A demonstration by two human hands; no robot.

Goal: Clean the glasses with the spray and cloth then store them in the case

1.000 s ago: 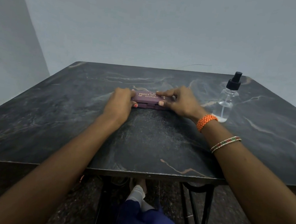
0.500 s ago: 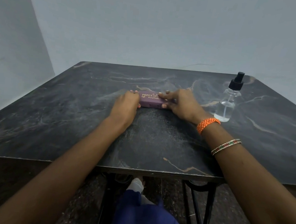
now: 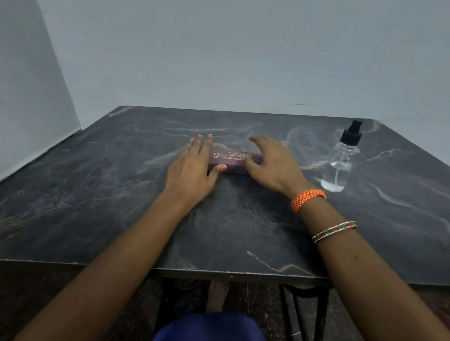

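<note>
A shut purple glasses case (image 3: 229, 162) with gold lettering lies flat in the middle of the dark marble table (image 3: 104, 199). My left hand (image 3: 192, 168) rests at its left end, fingers straight along the tabletop and thumb touching the case's front edge. My right hand (image 3: 273, 163) covers the case's right end with fingers spread and relaxed, thumb lying on the lid. A clear spray bottle (image 3: 339, 165) with a black pump stands upright to the right of my right hand. Neither glasses nor cloth can be seen.
The table's near edge (image 3: 221, 271) runs across the lower view, with black metal legs (image 3: 305, 317) and my blue-clad knee (image 3: 211, 338) below it. Pale walls stand close behind and to the left of the table.
Both hands gripped the case's ends with curled fingers before; their fingers have now straightened and spread. The case has stayed shut on the table and the view has tilted up.
</note>
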